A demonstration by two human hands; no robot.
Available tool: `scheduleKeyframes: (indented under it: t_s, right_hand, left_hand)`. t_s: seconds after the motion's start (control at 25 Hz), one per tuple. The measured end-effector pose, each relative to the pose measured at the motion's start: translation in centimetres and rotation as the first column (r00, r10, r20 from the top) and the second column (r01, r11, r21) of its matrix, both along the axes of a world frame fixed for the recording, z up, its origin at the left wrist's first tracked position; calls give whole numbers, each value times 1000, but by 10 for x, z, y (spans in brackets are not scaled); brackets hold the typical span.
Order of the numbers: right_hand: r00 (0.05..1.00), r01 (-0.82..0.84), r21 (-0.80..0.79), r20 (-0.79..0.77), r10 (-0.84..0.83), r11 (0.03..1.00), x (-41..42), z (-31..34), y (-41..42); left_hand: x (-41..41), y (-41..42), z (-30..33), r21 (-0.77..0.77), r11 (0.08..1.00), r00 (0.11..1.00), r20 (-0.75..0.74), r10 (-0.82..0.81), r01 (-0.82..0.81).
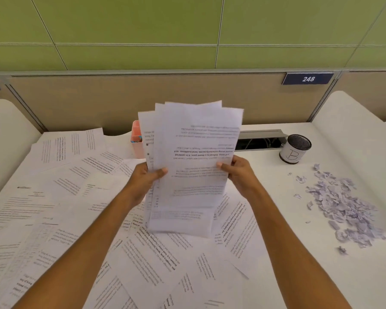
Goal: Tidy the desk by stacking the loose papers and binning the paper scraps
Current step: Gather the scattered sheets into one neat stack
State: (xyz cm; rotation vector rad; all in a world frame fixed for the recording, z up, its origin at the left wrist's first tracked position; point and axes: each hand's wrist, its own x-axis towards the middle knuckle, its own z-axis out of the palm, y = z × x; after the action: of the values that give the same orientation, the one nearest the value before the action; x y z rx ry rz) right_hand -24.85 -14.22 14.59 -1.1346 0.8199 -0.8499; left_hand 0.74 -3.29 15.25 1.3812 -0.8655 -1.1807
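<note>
We noted loose papers [60, 219] strewn overlapping across left and centre of surface [276, 197]. Left hand [146, 178] gripped left edge of paper sheaf [187, 170], thumb on front; right hand [237, 172] gripped right edge likewise. Sheaf held upright above strewn sheets, edges uneven. Pink organiser [136, 139] behind sheaf. Mesh cup [295, 148] further right; paper scraps [341, 206] piled at right on surface.

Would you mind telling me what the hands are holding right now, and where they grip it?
Both hands hold a sheaf of printed sheets: the left hand grips its left edge, the right hand its right edge.
</note>
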Motion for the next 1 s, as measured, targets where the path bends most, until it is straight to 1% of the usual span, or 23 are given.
scheduleKeyframes:
  t_s: [0.12,0.24,0.32,0.44,0.6,0.68,0.72,0.8,0.92,1.0]
  right_hand:
    - [990,75,-134,126,-58,988,5,26,13]
    - [993,77,-222,109,-53,972,11,27,26]
    - [996,74,-214,73,-60,974,16,19,34]
    - [996,90,-192,23,-88,977,23,14,43]
    - [994,108,-207,39,-102,972,26,13,47]
    - [998,64,-195,13,-62,979,26,2,48]
    - [999,41,-177,-27,-46,983,27,-3,49]
    - [996,38,-149,-75,-49,988,28,-9,51]
    - [994,91,-132,-48,-98,987,27,-7,52]
    - [995,92,-134,-21,-95,987,24,-7,50]
  left_hand:
    - [0,1,22,-116,992,999,22,42,-39]
    - [-2,5,27,-159,985,996,48,81,-72]
    - [-4,8,23,-138,987,994,52,92,-84]
    - [-3,12,19,-128,981,988,38,150,-144]
    - [0,16,19,-157,969,981,7,192,-188]
    - [-1,19,12,-98,975,980,12,201,-199]
    - [-3,21,6,-60,977,979,6,203,-203]
    - [-7,25,-4,-1,976,976,-16,218,-218]
    - [-11,29,-6,-20,970,970,-19,243,-243]
    - [-13,32,-6,-29,966,967,-7,256,-256]
